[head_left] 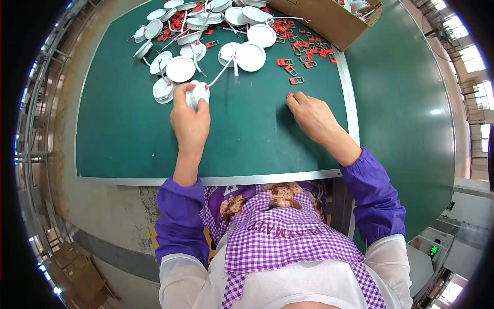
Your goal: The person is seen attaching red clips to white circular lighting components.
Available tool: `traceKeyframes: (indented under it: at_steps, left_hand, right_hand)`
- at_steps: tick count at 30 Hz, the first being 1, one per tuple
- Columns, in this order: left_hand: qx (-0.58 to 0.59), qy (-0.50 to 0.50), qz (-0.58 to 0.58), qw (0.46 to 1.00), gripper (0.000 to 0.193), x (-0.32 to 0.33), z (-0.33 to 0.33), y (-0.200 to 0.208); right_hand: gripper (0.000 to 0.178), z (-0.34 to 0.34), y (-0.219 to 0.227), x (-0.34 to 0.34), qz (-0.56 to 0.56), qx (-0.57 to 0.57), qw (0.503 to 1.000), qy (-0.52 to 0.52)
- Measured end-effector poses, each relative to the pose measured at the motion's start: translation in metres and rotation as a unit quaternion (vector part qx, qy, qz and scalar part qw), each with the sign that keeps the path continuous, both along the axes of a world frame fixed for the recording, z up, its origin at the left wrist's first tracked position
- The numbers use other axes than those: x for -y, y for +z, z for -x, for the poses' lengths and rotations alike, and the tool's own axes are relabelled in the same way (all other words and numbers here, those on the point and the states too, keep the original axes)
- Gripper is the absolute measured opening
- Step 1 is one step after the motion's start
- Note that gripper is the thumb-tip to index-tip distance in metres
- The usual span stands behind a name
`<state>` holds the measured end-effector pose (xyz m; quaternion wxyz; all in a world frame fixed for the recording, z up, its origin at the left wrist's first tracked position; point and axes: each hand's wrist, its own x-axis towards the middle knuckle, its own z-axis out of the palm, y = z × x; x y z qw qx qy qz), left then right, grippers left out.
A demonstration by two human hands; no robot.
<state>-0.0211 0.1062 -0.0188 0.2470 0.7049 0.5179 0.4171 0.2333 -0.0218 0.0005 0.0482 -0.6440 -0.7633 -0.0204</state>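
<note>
My left hand [190, 119] grips a round white downlight [198, 95] by its rim, thumb and fingers on either side. From its red cable entry a white cable [222, 72] runs up to the right. My right hand [310, 114] is closed in a pinch above the green table [242, 139]. A bit of a red clip [289, 95] shows at its fingertips; the rest is hidden. Just beyond that hand lie loose red clips with metal loops [296, 80]. Several more white downlights [250, 56] with cables lie heaped beyond my left hand.
An open cardboard box [324, 20] stands at the far right corner, with white and red pieces inside. Many red clips [309, 49] are scattered before it. A pale metal edge strip [247, 179] borders the table. Another green surface [406, 129] adjoins on the right.
</note>
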Motion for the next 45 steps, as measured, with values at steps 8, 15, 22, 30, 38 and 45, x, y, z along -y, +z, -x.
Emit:
traceKeyframes:
  at_steps: [8,15,22,30,38,45]
  left_hand:
    - [0.584,-0.133,0.490,0.633,0.042,0.051,0.043,0.006]
    - [0.489,-0.156,0.487,0.707,0.038,0.099,0.000,0.010]
    - [0.411,-0.179,0.346,0.824,0.033,0.109,-0.028,0.012]
    - [0.291,-0.187,0.248,0.905,0.033,0.118,-0.028,0.011]
    - [0.243,-0.187,0.220,0.926,0.032,0.117,-0.032,0.003]
    - [0.214,-0.238,0.165,0.933,0.031,0.098,-0.032,0.018]
  right_hand:
    - [0.015,0.008,-0.011,0.015,-0.130,-0.181,0.970,-0.101]
    - [0.011,0.049,0.003,0.024,-0.082,-0.547,0.804,-0.221]
    - [0.014,0.076,0.024,0.035,-0.166,-0.404,0.892,-0.115]
    - [0.019,0.081,0.026,0.051,-0.159,-0.380,0.906,-0.101]
    - [0.025,0.083,0.025,0.050,-0.140,-0.306,0.937,-0.097]
    - [0.021,0.077,0.032,0.034,-0.203,-0.331,0.917,-0.096]
